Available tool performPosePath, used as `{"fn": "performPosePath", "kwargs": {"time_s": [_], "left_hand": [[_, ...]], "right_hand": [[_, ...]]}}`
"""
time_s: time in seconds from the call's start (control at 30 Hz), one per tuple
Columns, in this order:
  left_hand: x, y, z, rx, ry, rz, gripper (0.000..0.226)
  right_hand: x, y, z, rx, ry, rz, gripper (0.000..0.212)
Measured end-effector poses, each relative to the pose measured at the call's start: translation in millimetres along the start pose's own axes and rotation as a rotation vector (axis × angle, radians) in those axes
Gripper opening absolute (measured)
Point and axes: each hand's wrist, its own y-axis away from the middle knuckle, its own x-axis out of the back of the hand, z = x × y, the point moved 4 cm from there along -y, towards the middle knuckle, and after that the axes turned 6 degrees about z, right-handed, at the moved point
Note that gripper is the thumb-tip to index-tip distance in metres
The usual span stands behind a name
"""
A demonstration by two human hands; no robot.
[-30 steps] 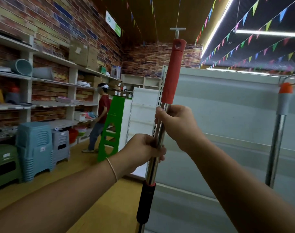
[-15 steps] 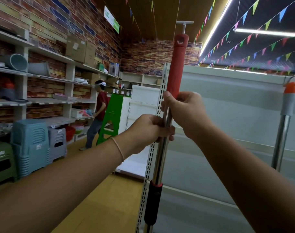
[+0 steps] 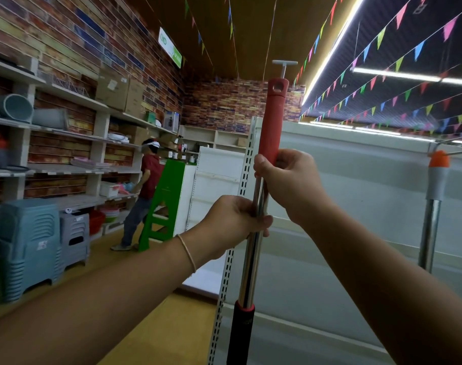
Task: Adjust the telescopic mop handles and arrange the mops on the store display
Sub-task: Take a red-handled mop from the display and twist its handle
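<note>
The mop handle (image 3: 253,248) is held upright in front of the white display panel (image 3: 356,196). It is judged stiff and light, its chrome tube likely slippery, so the red grip (image 3: 270,122) and black collar (image 3: 240,335) are the surer places to be taken. The left hand (image 3: 232,222) is wrapped round the chrome tube. The right hand (image 3: 287,180) is closed round the red grip's lower end, just above.

Mop handle (image 3: 253,248): chrome shaft, red upper grip, black lower collar. Far-left stepladder (image 3: 163,204): green. Near-left stools (image 3: 26,246): blue-grey. Overhead bunting (image 3: 398,61): multicoloured. Left wall (image 3: 92,35): mottled brick pattern.
</note>
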Motion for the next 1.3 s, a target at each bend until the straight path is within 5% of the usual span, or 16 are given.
{"fn": "performPosePath", "kwargs": {"time_s": [1.3], "left_hand": [[-21,-99,-71,0.041,-0.031,0.053,0.015]], "right_hand": [[-33,-88,92,-0.167,0.102,-0.047,0.017]]}}
